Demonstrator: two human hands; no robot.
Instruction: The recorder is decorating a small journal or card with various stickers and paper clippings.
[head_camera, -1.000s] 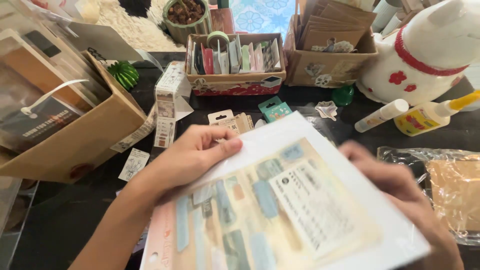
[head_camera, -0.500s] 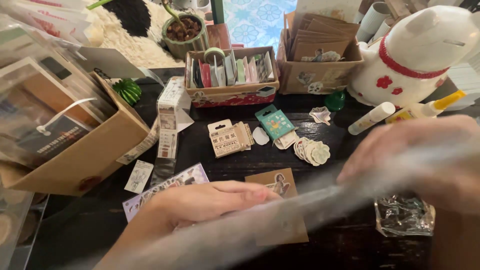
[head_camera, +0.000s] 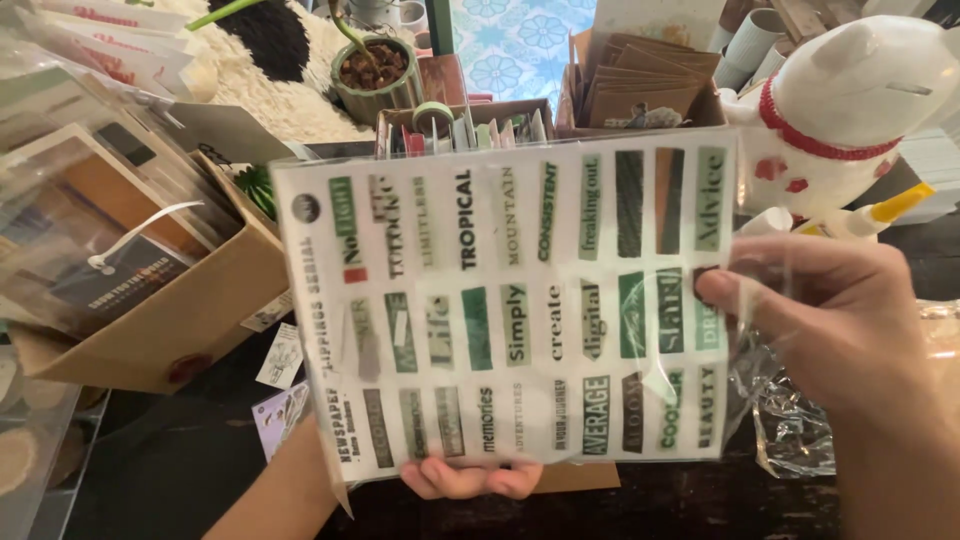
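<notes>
Raised since half a second ago: the clear plastic sleeve holding a white sheet of green, black and brown word-clipping stickers (head_camera: 510, 310), a blurred streak low in the view then, now stands upright and sharp, facing the camera and hiding most of the desk. The small paper tags and brown card that lay in the open on the black tabletop (head_camera: 150, 470) then are covered by the sheet now.

Left hand (head_camera: 470, 478): under the sheet's bottom edge, fingers curled up around it from behind; only the fingertips (head_camera: 445, 482) show below the sheet, pinching it. The forearm runs down to the lower left.

Right hand (head_camera: 830, 320): at the sheet's right edge, closed on the sleeve with the thumb across its front at mid height and the fingers behind. It was a blurred shape high on the right before; now it is steady and lower.

Beyond the right-hand grip: a white ceramic cat figure with a red collar (head_camera: 850, 110), with crumpled clear cellophane (head_camera: 790, 430) just below that hand. Left of the left-hand grip: an open brown cardboard box of packaged paper goods (head_camera: 170, 320). Above the sheet's top edge: a green pot with soil and a plant stem (head_camera: 375, 75), and a cardboard tray of brown envelopes (head_camera: 640, 95), both unchanged in place.
</notes>
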